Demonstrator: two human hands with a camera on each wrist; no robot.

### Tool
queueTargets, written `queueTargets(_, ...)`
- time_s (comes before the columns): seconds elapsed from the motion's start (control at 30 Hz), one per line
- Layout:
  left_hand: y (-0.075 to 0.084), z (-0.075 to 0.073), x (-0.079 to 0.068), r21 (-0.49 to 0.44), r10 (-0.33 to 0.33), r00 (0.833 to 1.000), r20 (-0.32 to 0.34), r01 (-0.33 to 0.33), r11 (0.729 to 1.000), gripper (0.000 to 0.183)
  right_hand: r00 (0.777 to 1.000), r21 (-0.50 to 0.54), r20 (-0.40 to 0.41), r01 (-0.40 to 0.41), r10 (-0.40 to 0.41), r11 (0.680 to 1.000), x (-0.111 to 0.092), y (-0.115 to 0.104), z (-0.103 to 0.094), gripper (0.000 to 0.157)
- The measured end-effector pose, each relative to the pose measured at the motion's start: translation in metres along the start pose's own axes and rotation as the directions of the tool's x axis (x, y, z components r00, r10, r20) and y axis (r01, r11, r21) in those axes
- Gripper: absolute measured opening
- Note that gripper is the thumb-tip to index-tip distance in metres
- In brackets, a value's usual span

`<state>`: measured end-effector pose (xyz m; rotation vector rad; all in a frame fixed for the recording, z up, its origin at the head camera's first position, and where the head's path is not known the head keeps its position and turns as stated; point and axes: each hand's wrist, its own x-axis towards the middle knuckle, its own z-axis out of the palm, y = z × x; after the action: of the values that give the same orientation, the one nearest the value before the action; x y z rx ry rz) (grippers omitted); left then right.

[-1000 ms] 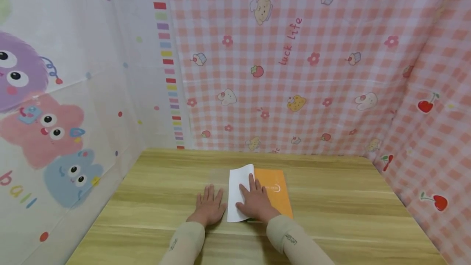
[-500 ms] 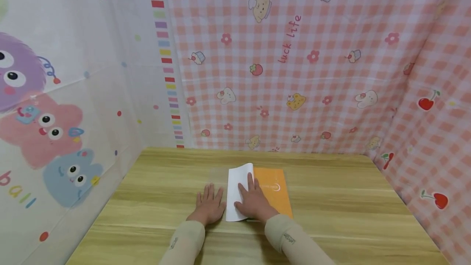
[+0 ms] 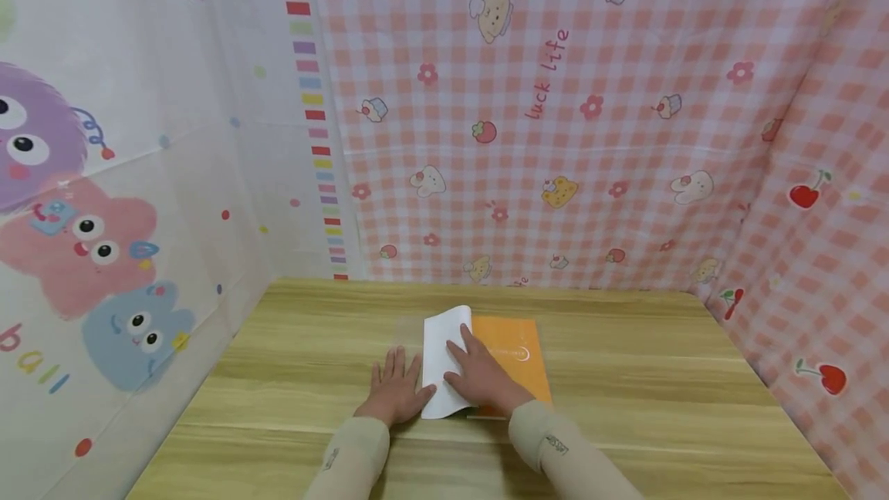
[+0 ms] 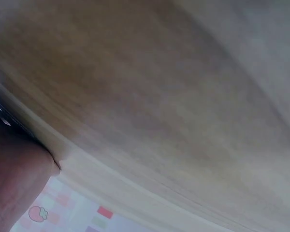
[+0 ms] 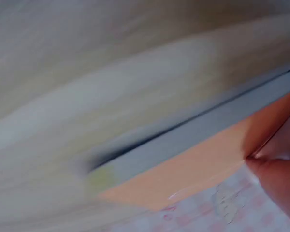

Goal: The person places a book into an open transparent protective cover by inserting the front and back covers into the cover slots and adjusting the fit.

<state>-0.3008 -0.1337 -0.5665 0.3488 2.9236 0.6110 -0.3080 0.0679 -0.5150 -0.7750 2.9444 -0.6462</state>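
Nearest, the forearms are covered by the left sleeve (image 3: 356, 446) and the right sleeve (image 3: 556, 442). Beyond them, the left hand (image 3: 398, 393) is laid flat on the table (image 3: 660, 376), fingers extended and slightly parted. The right hand (image 3: 486, 383) is rested on the white sheet (image 3: 439, 357), with its visible fingers extended and spread; nothing is pinched. The sheet's long axis is directed away from the person. The sheet is located between the hands, under the right fingertips, and its left edge is overlapped by the left thumb. The orange booklet (image 3: 521, 342) is positioned to the right, partly covered. Compared with the frame half a second earlier, the sheet has been shifted left; previously, the thumb was beside its edge. Behind, a checked curtain (image 3: 597, 145) is hung.
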Motion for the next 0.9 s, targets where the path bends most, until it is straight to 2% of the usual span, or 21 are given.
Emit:
queueTargets(0.1,0.001,-0.002,-0.001,-0.008,-0.013,1.0,0.004,0.013,1.0,0.073,1.0,0.029,-0.008,0.026,-0.026,0.999,-0.001,0.01,0.002,0.061)
queueTargets(0.3,0.005,-0.004,-0.003,-0.028,-0.019,1.0,0.002,0.019,0.999,0.074,0.999,-0.023,-0.029,0.04,-0.041,0.999,-0.001,0.016,0.011,0.064)
queueTargets(0.5,0.007,-0.005,-0.003,-0.036,-0.036,0.999,0.0,0.036,0.999,0.079,1.0,-0.032,-0.016,-0.02,0.019,0.999,0.0,0.009,0.013,0.063)
queueTargets(0.63,0.007,-0.004,-0.003,-0.032,-0.033,0.999,0.006,0.033,0.999,0.077,0.999,-0.084,0.015,-0.047,0.049,0.995,-0.001,0.009,0.017,0.067)
queueTargets(0.9,0.004,-0.004,-0.001,-0.045,-0.025,1.0,0.002,0.025,0.999,0.076,0.999,-0.043,-0.037,0.007,-0.009,0.999,-0.009,0.017,0.014,0.069)
